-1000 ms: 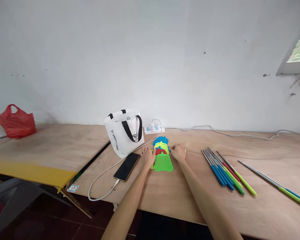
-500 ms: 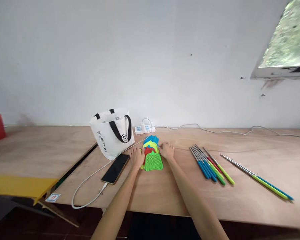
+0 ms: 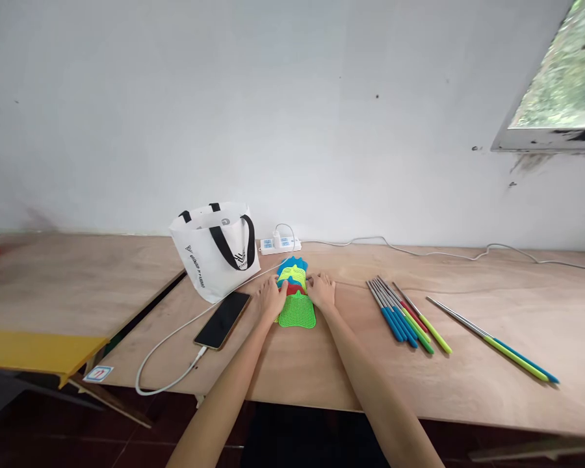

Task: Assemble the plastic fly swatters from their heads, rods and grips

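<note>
A row of overlapping plastic mesh fly swatter heads lies in the middle of the table. At its near end is a green fly swatter head [image 3: 297, 311], with a red one [image 3: 296, 290] partly showing behind it. Farther back come a yellow head [image 3: 292, 275] and blue ones [image 3: 292, 263]. My left hand [image 3: 272, 299] grips the left edges of the row, its thumb over the middle pieces. From the other side my right hand [image 3: 322, 290] holds the right edges, fingers bent around them. My hands hide some of the heads' edges.
Right of my hands lie several metal rods with coloured grips [image 3: 402, 318], and farther right two more rods [image 3: 492, 339]. On the left are a phone [image 3: 223, 320] on a white cable [image 3: 143, 364] and a white bag [image 3: 214, 253]. A power strip [image 3: 280, 245] sits by the wall.
My left hand has shifted inward, its thumb now over the middle heads. My right hand stays at the right edge. The view has shifted slightly.
</note>
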A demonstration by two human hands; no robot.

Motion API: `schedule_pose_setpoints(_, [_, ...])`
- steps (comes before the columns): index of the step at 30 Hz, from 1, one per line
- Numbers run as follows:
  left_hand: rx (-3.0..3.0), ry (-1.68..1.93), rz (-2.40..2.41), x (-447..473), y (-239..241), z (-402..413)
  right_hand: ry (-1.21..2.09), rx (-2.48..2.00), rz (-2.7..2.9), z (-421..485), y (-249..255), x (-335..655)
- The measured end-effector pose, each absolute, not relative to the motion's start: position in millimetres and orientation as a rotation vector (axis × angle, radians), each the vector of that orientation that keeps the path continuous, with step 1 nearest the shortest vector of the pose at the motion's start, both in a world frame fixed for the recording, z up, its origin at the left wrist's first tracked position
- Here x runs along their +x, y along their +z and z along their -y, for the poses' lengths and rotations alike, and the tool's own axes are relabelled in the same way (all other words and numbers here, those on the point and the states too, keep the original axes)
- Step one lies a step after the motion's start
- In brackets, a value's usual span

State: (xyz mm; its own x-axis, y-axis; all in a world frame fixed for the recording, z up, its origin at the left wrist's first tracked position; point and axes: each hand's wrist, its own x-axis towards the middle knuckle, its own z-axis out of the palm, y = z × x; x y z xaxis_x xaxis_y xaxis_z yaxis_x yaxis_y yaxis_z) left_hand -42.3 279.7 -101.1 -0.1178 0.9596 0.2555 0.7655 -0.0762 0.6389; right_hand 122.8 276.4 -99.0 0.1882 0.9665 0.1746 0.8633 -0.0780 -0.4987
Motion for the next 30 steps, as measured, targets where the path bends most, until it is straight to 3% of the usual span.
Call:
schedule_pose_setpoints(15, [1.633, 1.286, -1.549, -33, -100, -305, 0.399, -1.973, 1.507, -282, -94, 126])
schedule_pose_setpoints(30, [1.882, 1.021, -1.883, -34, -96, -289, 0.262, -1.962, 1.655, -276, -97, 118])
